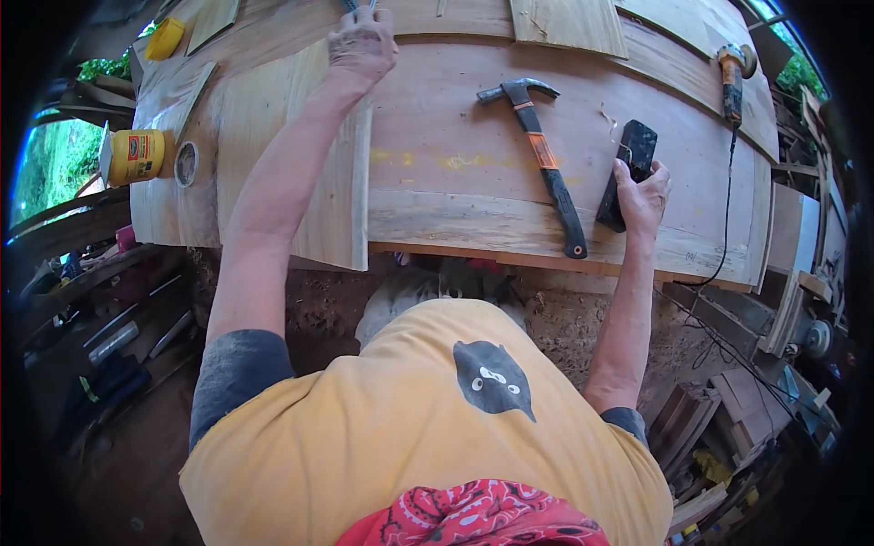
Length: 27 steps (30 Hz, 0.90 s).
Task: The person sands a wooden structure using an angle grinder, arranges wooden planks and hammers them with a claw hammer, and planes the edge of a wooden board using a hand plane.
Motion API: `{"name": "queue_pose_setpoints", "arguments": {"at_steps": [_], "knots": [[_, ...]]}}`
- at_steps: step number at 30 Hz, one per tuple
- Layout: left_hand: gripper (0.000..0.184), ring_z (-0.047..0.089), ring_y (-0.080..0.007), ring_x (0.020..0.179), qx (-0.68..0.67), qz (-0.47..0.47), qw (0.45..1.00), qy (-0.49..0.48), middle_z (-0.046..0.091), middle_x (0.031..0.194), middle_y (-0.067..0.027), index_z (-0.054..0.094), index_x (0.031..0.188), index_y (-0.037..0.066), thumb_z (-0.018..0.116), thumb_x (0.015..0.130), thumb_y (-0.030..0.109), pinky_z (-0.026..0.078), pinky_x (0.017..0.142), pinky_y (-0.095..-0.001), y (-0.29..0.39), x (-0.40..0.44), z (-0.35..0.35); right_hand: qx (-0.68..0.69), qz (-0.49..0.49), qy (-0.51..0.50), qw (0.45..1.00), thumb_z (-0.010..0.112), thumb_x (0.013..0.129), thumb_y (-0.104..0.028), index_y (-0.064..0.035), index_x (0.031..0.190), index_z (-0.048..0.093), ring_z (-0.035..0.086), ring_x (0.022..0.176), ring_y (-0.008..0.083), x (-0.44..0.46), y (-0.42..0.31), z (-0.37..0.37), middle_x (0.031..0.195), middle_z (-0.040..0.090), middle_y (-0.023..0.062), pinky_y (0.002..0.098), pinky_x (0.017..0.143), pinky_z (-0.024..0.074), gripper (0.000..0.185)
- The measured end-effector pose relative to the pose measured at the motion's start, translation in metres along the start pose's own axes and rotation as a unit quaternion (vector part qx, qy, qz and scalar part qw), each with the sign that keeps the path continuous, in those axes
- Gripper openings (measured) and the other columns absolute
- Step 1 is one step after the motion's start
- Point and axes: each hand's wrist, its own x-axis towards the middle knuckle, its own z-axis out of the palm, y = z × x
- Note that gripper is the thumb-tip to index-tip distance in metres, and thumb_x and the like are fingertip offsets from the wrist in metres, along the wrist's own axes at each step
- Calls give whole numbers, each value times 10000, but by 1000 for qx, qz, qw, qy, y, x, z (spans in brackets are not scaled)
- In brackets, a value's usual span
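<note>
My left hand (362, 45) is stretched out to the far side of the wooden worktop, its fingers closed round something. Only a bluish tip of that thing shows at the top edge, too little to name. My right hand (645, 195) grips the side of a black hand plane (639, 146) lying near the front edge, with a pale wood shaving curled beside it. Between my arms lies a claw hammer (544, 164) with an orange and black handle. Under my left forearm is a thin wooden board (328, 182) that juts past the front edge.
An angle grinder (731, 84) lies at the far right, its cord hanging over the edge. On the left are a yellow tub (138, 156), a round container (186, 164) and a yellow cup (165, 39). Another board (569, 25) lies at the back. Wood scraps (692, 419) are piled lower right.
</note>
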Motion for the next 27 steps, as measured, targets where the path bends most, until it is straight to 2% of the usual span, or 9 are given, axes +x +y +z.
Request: {"name": "queue_pose_setpoints", "arguments": {"at_steps": [1,4,8,15,19,20,23,24,27], "knots": [[359,703,-409,838,1,-32,997,-65,684,1037,-153,637,1144,119,729,817,236,558,698,-553,-7,1,-4,-2,-4,-4,1000,861,827,-490,60,1370,517,559,1263,441,-11,-3,-8,1311,589,257,503,1088,455,846],[427,501,-379,1352,-13,-119,978,-172,529,1397,-240,623,1173,88,763,797,231,524,876,-618,-36,17,-30,5,-21,-2,1000,908,788,-425,48,1323,530,577,1201,449,-53,-10,-23,1239,598,244,517,1039,475,807],[397,752,-425,1000,43,-144,968,-200,769,1062,-231,667,1177,41,606,939,351,578,871,-548,-45,13,-77,7,57,-19,998,920,759,-472,30,1286,551,596,1204,424,-59,0,-7,1231,620,236,502,1030,488,815],[415,730,-454,1004,-3,-137,915,-380,728,1062,-322,705,1176,-10,629,895,286,579,885,-524,-14,-5,-89,-24,110,-85,990,856,769,-558,57,1219,589,645,1170,440,-35,-21,-26,1248,636,262,512,982,529,808],[275,693,-498,904,-77,-11,956,-282,686,914,-329,662,1036,-50,603,848,143,573,808,-538,-5,-24,-118,3,130,-130,983,808,760,-503,70,1141,643,701,1023,467,-30,-5,-37,1029,713,257,537,926,546,708],[260,690,-488,849,-165,20,945,-281,679,865,-306,651,1042,-38,606,848,129,558,778,-539,8,-32,-144,30,119,-94,988,806,795,-493,31,1058,696,732,857,340,-38,12,-29,864,719,159,431,784,562,597],[153,657,-489,771,-287,83,891,-343,616,773,-286,565,967,-20,609,849,67,519,710,-537,60,-60,-225,441,242,-172,847,773,820,-450,11,1040,704,672,783,192,-81,24,-54,864,689,75,360,717,546,516],[131,649,-493,776,-306,149,876,-343,594,762,-285,536,946,-19,604,852,42,509,694,-536,70,-69,-239,474,237,-131,838,734,872,-399,-27,1019,708,594,742,97,-107,14,-66,870,652,11,269,668,492,401],[118,636,-498,794,-321,292,825,-361,574,758,-281,499,924,-15,590,849,-16,493,680,-537,97,-84,-270,646,265,-32,715,701,896,-359,-27,1048,704,607,748,114,-182,6,-78,879,659,22,273,684,494,366]]}}
